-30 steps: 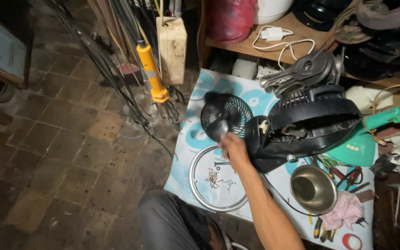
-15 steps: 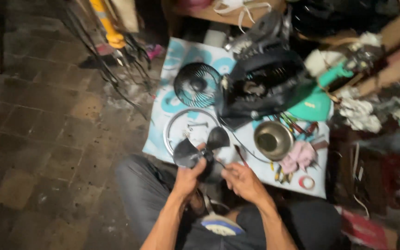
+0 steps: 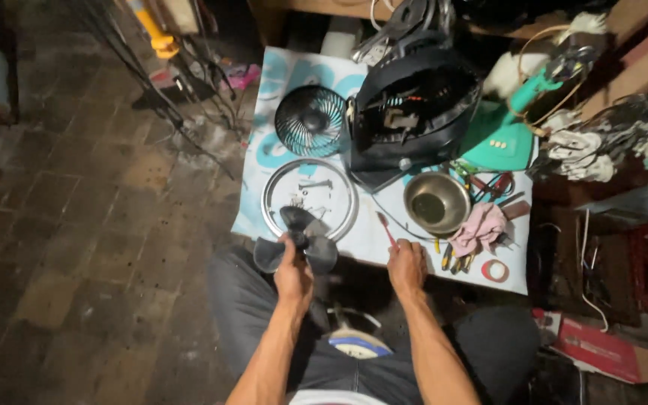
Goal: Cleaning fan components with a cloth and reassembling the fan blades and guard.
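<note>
Under you is a dark floor [image 3: 76, 247] of worn square tiles, stained and dusty, filling the whole left half of your view. Along the top runs a wooden shelf [image 3: 324, 7], with cluttered boxes and rags piled at the right. Spread on the floor ahead of your knees is a pale printed sheet [image 3: 279, 75] with blue shapes, serving as your work surface.

Largest on that sheet is the black fan housing [image 3: 414, 105], tilted open toward you, with a green fan base [image 3: 500, 139] just beside it on the right. Left of the housing lies a round dark fan grille [image 3: 310, 120], and nearer you a metal ring guard [image 3: 309, 196] lies flat with small parts inside it. A steel bowl [image 3: 436, 202] sits to the right, a pink rag [image 3: 481, 225] touching its lower edge, with pliers and a roll of red tape [image 3: 495, 270] near the sheet's front border.

Your left hand [image 3: 294, 274] is clamped on the hub of a dark fan blade [image 3: 298, 238], holding it over the sheet's front edge, just this side of the ring guard. Your right hand [image 3: 406, 262] rests at the sheet's edge with fingers curled around a thin red-handled tool [image 3: 385, 229] that points away from you
</note>
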